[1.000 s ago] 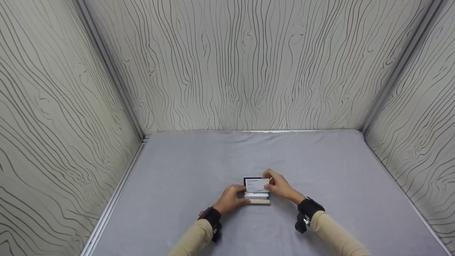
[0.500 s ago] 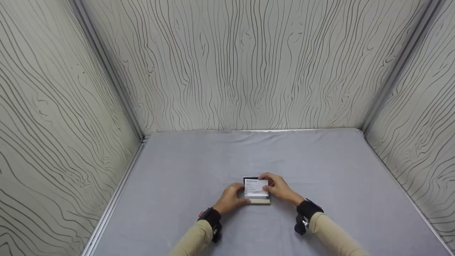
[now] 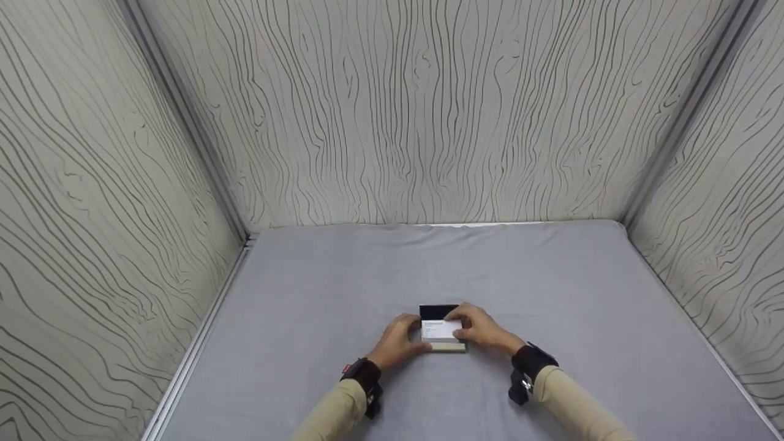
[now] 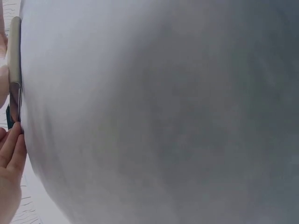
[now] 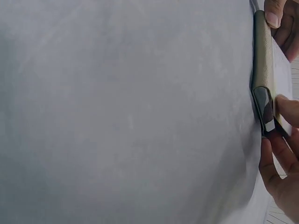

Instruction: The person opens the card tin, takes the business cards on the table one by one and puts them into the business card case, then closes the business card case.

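A small card case [image 3: 447,347] lies open on the cloth in the head view, with a beige flap at the near edge and a dark inside at the back. White business cards [image 3: 437,331] with printed text sit in it, tucked down toward the flap. My left hand [image 3: 395,341] grips the case's left side, thumb on the flap. From the right, my right hand [image 3: 482,329] pinches the cards, thumb on their face. The right wrist view gives the beige flap [image 5: 262,51] edge-on, with cards [image 5: 281,70] standing out behind it. How many cards there are is hidden.
Grey cloth [image 3: 343,275] covers the table under the case. Wood-grain patterned panels [image 3: 416,110] stand at the back and both sides, with metal rails at the corners. Black wrist cameras [image 3: 519,389] sit on both wrists.
The cards have moved down and toward me, into the flap, baring the case's dark back. My right hand came slightly left and down with them. My left hand has stayed nearly still.
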`<state>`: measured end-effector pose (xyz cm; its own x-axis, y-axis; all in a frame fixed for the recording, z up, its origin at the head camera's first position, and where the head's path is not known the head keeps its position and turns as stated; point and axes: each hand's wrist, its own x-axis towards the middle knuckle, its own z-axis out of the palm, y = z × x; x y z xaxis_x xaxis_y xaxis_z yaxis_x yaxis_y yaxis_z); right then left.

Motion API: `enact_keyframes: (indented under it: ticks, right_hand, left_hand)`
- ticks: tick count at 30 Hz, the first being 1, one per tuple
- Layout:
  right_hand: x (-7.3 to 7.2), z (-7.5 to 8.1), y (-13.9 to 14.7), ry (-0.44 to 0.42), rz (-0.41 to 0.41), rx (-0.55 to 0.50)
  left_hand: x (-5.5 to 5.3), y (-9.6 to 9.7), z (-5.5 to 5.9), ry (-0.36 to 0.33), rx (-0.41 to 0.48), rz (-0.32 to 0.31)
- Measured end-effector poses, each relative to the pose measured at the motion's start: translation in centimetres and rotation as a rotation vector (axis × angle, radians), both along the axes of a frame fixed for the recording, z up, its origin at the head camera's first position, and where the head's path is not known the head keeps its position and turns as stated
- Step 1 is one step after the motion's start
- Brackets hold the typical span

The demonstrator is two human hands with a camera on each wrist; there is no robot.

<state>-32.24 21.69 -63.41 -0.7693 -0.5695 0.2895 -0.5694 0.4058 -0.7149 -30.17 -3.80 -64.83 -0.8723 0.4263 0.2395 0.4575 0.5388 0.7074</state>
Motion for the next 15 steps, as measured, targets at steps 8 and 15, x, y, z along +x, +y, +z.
enact_keyframes:
  ticks: [8,15]
  right_hand:
    - [0.1,0.31,0.05,0.054,0.054,0.079]
    - [0.27,0.38,-0.25,0.032,-0.048,0.001]
  left_hand:
    - [0.16,0.06,0.16,-0.003,0.0,-0.004]
    - [0.17,0.07,0.09,0.004,0.003,-0.003]
